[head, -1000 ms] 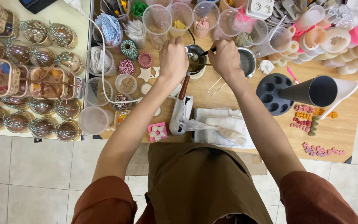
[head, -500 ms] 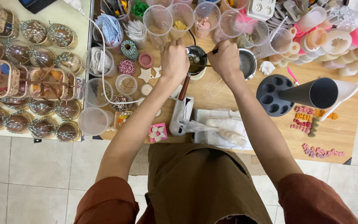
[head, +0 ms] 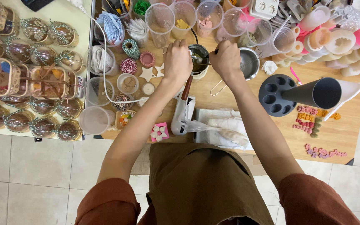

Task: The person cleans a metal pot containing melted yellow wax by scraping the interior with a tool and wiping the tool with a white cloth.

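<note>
The left hand (head: 177, 60) is closed around the wooden handle (head: 186, 88) of a small dark melting pot (head: 199, 55), which sits toward the far middle of the wooden surface (head: 346, 133), just left of a steel pitcher (head: 249, 63). The right hand (head: 226, 59) is curled shut at the pot's right rim, pinching a thin dark stirrer that reaches into the pot, though the tool is too small to identify. Nearer lie a white heat gun (head: 181, 117) and a crumpled white cloth (head: 226, 127); to the right stands a round dark mould tray (head: 276, 95), with clear plastic cups (head: 160, 23) along the far edge.
</note>
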